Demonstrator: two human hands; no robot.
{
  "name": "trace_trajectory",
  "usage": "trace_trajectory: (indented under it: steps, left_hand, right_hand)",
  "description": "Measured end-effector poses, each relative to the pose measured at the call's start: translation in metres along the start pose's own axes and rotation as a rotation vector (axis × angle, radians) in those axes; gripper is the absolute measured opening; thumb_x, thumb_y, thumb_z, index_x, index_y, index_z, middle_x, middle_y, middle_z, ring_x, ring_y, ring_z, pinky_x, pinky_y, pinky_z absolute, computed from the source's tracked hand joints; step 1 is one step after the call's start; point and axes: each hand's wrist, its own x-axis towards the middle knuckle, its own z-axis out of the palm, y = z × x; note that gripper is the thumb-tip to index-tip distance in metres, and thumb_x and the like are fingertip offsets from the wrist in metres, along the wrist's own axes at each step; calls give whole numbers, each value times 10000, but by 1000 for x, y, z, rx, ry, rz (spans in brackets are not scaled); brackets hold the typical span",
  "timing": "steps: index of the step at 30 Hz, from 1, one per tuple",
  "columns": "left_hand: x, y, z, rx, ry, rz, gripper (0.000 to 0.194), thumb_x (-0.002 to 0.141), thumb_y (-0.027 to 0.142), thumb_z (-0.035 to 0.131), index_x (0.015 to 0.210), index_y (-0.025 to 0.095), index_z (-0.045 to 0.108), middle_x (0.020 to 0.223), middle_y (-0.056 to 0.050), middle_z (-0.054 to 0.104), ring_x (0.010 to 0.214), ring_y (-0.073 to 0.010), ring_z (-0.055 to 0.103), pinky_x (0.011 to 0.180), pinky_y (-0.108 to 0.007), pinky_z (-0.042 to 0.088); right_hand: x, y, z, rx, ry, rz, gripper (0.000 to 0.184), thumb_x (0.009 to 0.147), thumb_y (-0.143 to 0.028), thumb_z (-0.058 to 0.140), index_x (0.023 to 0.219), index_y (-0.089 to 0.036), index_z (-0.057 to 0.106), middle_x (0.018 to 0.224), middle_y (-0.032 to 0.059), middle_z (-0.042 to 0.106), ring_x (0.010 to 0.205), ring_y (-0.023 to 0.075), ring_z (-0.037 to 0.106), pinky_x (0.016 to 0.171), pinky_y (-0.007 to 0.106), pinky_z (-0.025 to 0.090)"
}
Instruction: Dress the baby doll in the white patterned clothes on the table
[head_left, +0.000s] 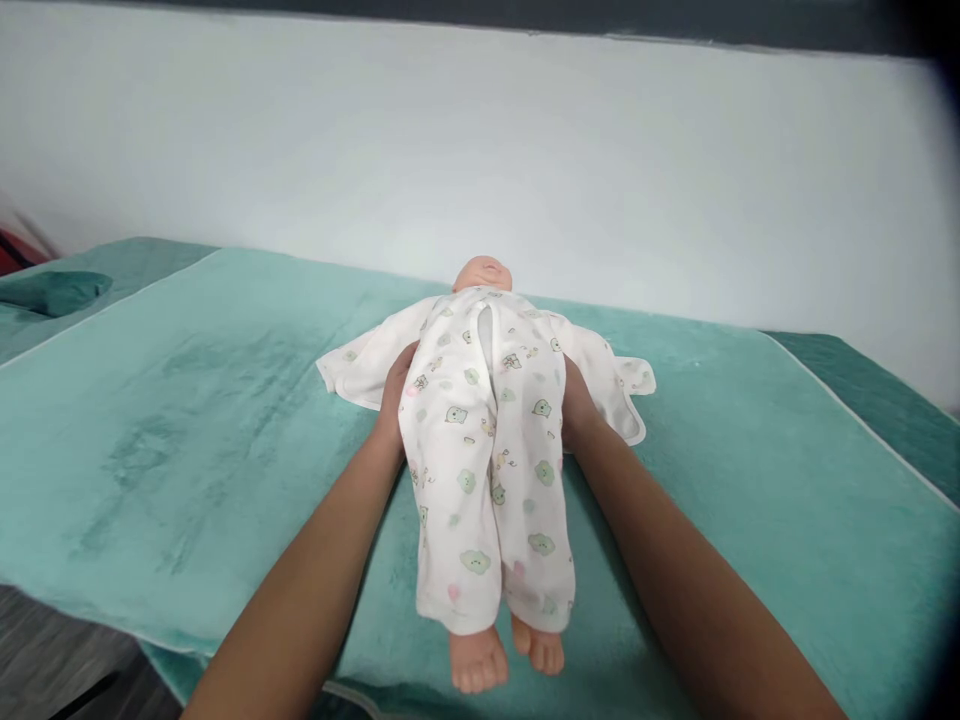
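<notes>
A baby doll (478,660) lies on its back, its bare feet towards me and its head at the far end. It wears white pants (529,470) printed with green clouds and small animals. A white top (375,352) spreads out on both sides of its body, with a tab sticking out at the right. My left hand (394,392) grips the doll's left-hand side in view, at about hip height. On the opposite side, my right hand (577,402) grips it at the same height. The fingers of both hands are mostly hidden beneath the doll and clothes.
The doll rests on a padded surface with a teal plush cover (187,430), close to its front edge. A white wall (480,140) rises directly behind. A darker green fold (56,290) lies at the far left. Dark floor (52,650) shows at lower left.
</notes>
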Motion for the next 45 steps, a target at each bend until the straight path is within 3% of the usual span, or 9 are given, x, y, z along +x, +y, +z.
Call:
trace_trajectory:
  steps: [6,12,17,20,24,27,31,37,45]
  left_hand:
    - [1,10,-2,-41,-50,86,214,938,367,519,956,211,665,1123,-47,690,1163,-232,589,1030,-356,471]
    - [7,10,-2,-56,-133,19,261,907,341,535,1056,215,710,1218,-63,708,1215,-262,593,1051,-384,472]
    - [7,-3,1,0,-37,95,390,792,202,597,1172,189,684,1306,-70,682,1246,-251,586,1098,-364,429]
    - [-20,-6,-4,22,83,44,360,799,248,632,1150,179,671,1220,-80,711,1115,-241,635,993,-360,492]
    - [-98,-2,-30,-21,162,-19,283,883,384,627,1088,196,683,1084,-54,715,990,-199,642,886,-314,505]
    - [-172,3,-53,2,0,-82,281,921,429,603,1087,224,700,987,-38,693,877,-167,629,836,-296,494]
    - [-239,7,-56,155,-185,36,460,848,361,724,1291,315,611,1250,-51,589,1156,-211,569,972,-326,458]
    - [-243,10,-27,387,-77,231,542,832,194,717,1333,297,538,1214,-64,516,1155,-213,536,1027,-383,443]
    - [-230,18,-32,281,-90,319,213,875,225,683,1081,240,629,1027,-26,572,919,-151,570,828,-287,482]
  right_hand:
    - [11,6,-9,-311,40,-194,155,756,-287,625,900,-247,667,1006,-2,716,942,202,588,885,332,476]
    - [26,11,-18,-434,16,-315,75,763,-279,558,774,-236,618,836,-36,658,842,185,552,852,311,437]
    - [24,13,-18,-536,107,-341,157,759,-256,519,875,-229,620,888,-7,663,870,192,570,876,332,444]
    - [-1,9,-17,-525,194,-391,228,805,-263,524,1014,-230,607,1038,32,667,959,196,600,910,353,471]
    - [-81,8,-21,-548,174,-577,251,887,-261,548,1132,-241,602,1186,72,622,1121,214,584,925,383,508]
    - [-158,19,-26,-634,-1,-707,266,917,-202,578,1178,-253,596,1236,86,612,1171,232,575,1015,453,470]
    - [-231,39,-20,-694,-168,-757,326,910,-122,594,1203,-264,572,1278,88,597,1235,245,532,1040,478,452]
    - [-246,46,10,-1045,-54,-752,454,870,-87,584,1301,-221,538,1295,103,591,1212,283,489,1044,501,415]
    - [-223,22,24,-1230,-116,-784,112,854,-131,672,902,-220,623,991,25,692,1003,249,525,991,458,382]
